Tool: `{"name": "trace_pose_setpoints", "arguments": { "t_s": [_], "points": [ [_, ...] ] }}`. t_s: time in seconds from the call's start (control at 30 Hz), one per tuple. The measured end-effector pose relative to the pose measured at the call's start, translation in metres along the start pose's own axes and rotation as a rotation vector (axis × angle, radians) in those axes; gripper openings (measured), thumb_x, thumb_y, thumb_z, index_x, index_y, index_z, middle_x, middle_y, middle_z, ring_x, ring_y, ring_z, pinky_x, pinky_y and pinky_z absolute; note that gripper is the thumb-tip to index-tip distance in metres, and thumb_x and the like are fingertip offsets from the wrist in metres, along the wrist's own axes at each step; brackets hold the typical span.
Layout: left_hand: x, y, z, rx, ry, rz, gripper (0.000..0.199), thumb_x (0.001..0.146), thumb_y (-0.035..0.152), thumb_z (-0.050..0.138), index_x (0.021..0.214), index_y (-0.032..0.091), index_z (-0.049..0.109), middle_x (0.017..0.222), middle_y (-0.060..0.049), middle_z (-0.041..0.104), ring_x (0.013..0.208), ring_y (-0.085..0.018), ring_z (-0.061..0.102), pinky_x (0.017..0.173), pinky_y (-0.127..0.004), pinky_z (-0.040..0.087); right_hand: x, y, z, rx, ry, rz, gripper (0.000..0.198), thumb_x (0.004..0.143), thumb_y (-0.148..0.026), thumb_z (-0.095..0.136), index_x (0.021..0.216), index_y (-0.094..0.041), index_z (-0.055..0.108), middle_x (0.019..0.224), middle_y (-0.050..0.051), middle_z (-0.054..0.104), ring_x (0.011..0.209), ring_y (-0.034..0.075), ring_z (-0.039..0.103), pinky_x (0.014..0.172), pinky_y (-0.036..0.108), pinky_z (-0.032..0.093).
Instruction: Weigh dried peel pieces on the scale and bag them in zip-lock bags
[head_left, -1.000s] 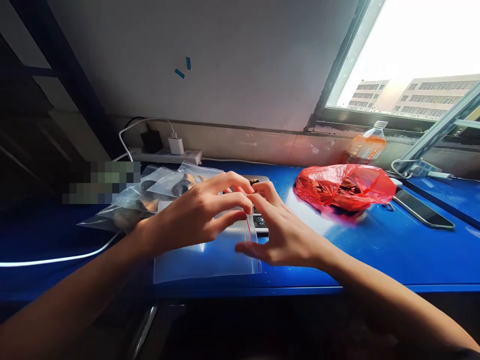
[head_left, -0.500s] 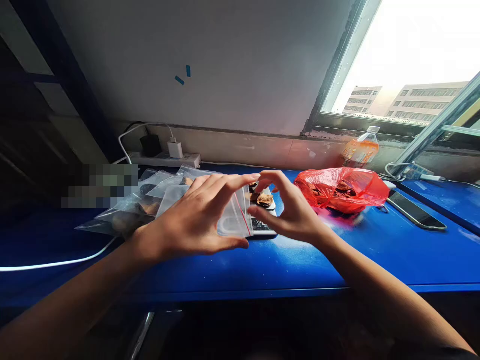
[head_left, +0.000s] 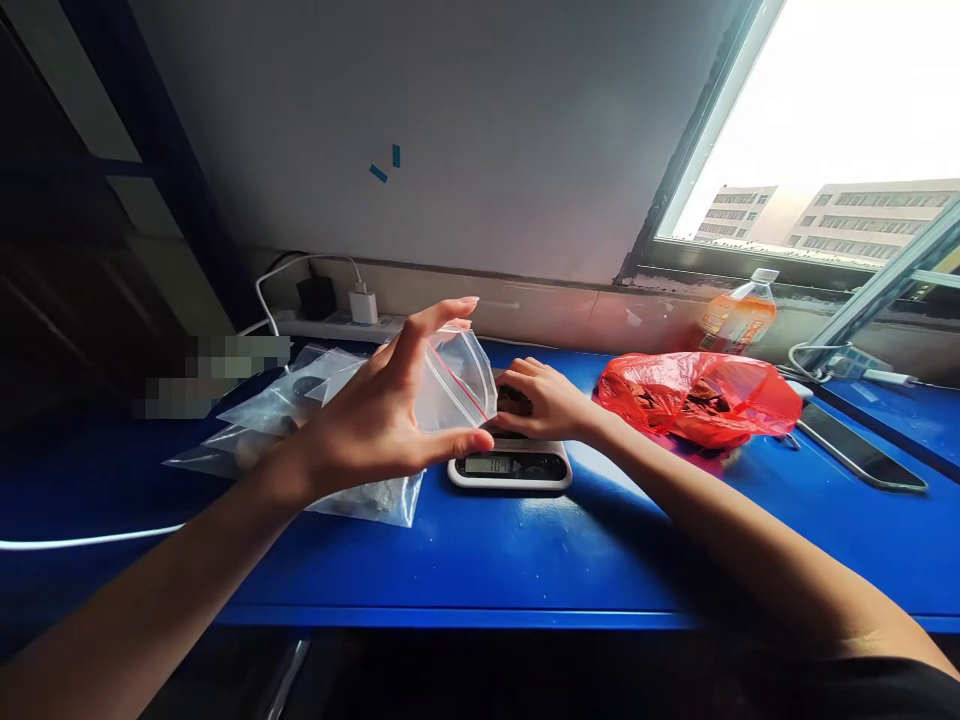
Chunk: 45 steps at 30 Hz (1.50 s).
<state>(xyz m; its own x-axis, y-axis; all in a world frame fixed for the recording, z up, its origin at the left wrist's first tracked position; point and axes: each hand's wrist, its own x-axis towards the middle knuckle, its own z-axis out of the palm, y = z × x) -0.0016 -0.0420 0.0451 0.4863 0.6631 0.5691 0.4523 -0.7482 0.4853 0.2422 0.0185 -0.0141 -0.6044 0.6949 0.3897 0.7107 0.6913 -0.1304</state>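
My left hand [head_left: 375, 420] holds a clear zip-lock bag [head_left: 454, 375] with a red line along its seal. Its thumb is below and its fingers above, and the bag's mouth is spread wide toward the right. Past the mouth, my right hand [head_left: 547, 400] reaches down over a small kitchen scale [head_left: 559, 480]. Its fingers curl around dark brown dried pieces [head_left: 514, 400] lying on the scale; the hand hides most of them. Lit digits show on the scale's display [head_left: 487, 465].
Several clear bags [head_left: 375, 500], some filled, lie at the left. At the right are a red plastic bag [head_left: 750, 385] of brown pieces, a phone [head_left: 862, 445] and an orange drink bottle [head_left: 739, 315]. A power strip with a white charger [head_left: 363, 305] sits against the wall.
My right hand has left the zip-lock bag's mouth and lowered onto the brown pieces on the scale. The bag's mouth is now wider in my left hand, and the scale's display has come into view.
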Motion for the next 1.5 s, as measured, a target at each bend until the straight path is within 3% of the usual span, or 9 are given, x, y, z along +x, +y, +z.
{"name": "trace_pose_setpoints", "arguments": {
  "t_s": [0.13,0.3,0.6,0.73,0.93,1.1,1.23,1.33,1.5],
  "points": [
    [0.002,0.002,0.001,-0.043,0.022,-0.025,0.098,0.062,0.046,0.088,0.146,0.036,0.04,0.145,-0.008,0.054,0.13,-0.041,0.053,0.11,-0.059,0.043,0.002,0.0,0.005,-0.021,0.067,-0.002,0.017,0.088,-0.032,0.059,0.083,-0.017,0.065,0.08,0.005,0.06,0.077,0.017,0.049,0.071,0.029,0.037],
    [0.003,-0.003,0.003,-0.007,0.002,0.019,0.097,0.065,0.052,0.086,0.146,0.038,0.036,0.147,-0.007,0.052,0.13,-0.039,0.054,0.112,-0.058,0.041,0.003,-0.004,0.004,-0.078,0.136,-0.05,0.02,0.086,-0.027,0.058,0.068,-0.017,0.061,0.071,0.003,0.06,0.066,0.014,0.045,0.065,0.027,0.033],
    [0.003,-0.015,0.006,0.086,-0.019,0.061,0.099,0.07,0.058,0.08,0.15,0.036,0.026,0.146,-0.011,0.051,0.131,-0.038,0.052,0.11,-0.059,0.043,0.007,0.002,0.004,0.055,0.237,0.053,0.025,0.084,-0.028,0.058,0.062,-0.017,0.057,0.061,-0.001,0.055,0.058,0.01,0.04,0.06,0.025,0.032],
    [0.002,-0.018,0.013,-0.001,0.0,0.002,0.102,0.069,0.059,0.081,0.15,0.034,0.024,0.14,-0.014,0.053,0.128,-0.039,0.055,0.106,-0.061,0.045,0.018,-0.008,-0.035,0.3,0.334,0.146,0.026,0.082,-0.036,0.062,0.066,-0.016,0.061,0.056,-0.003,0.051,0.054,0.008,0.037,0.055,0.024,0.03],
    [0.004,-0.023,0.025,-0.174,0.125,-0.039,0.113,0.065,0.058,0.085,0.151,0.037,0.014,0.151,-0.015,0.041,0.135,-0.04,0.049,0.11,-0.064,0.04,0.043,-0.062,-0.089,0.348,0.367,0.019,0.025,0.083,-0.036,0.065,0.07,-0.015,0.063,0.058,-0.004,0.048,0.057,0.007,0.038,0.056,0.024,0.03],
    [0.004,-0.015,0.026,-0.395,0.219,-0.058,0.108,0.073,0.048,0.081,0.151,0.036,0.007,0.156,-0.012,0.037,0.144,-0.034,0.04,0.119,-0.056,0.033,0.064,-0.092,-0.083,0.35,0.28,-0.024,0.036,0.089,-0.043,0.062,0.066,-0.015,0.061,0.059,-0.004,0.045,0.059,0.006,0.036,0.058,0.023,0.029],
    [0.004,-0.009,0.024,-0.518,0.247,-0.122,0.108,0.074,0.039,0.079,0.152,0.033,0.004,0.155,-0.013,0.038,0.142,-0.031,0.043,0.115,-0.049,0.041,0.07,-0.098,-0.081,0.478,0.194,0.006,0.054,0.098,-0.054,0.049,0.061,-0.015,0.058,0.058,-0.002,0.044,0.058,0.006,0.038,0.058,0.024,0.03],
    [0.006,-0.01,0.023,-0.534,0.25,-0.148,0.11,0.071,0.038,0.078,0.152,0.034,0.003,0.147,-0.011,0.049,0.137,-0.034,0.051,0.108,-0.05,0.048,0.07,-0.1,-0.082,0.565,0.181,0.029,0.062,0.098,-0.062,0.042,0.066,-0.014,0.063,0.064,0.0,0.052,0.06,0.007,0.046,0.06,0.023,0.035],
    [0.006,-0.013,0.026,-0.468,0.272,-0.138,0.104,0.072,0.041,0.074,0.151,0.038,0.008,0.153,-0.007,0.044,0.14,-0.035,0.047,0.106,-0.052,0.049,0.071,-0.098,-0.08,0.628,0.229,0.006,0.07,0.099,-0.068,0.03,0.075,-0.015,0.069,0.077,0.004,0.059,0.075,0.011,0.057,0.071,0.025,0.043]
  ]
}}
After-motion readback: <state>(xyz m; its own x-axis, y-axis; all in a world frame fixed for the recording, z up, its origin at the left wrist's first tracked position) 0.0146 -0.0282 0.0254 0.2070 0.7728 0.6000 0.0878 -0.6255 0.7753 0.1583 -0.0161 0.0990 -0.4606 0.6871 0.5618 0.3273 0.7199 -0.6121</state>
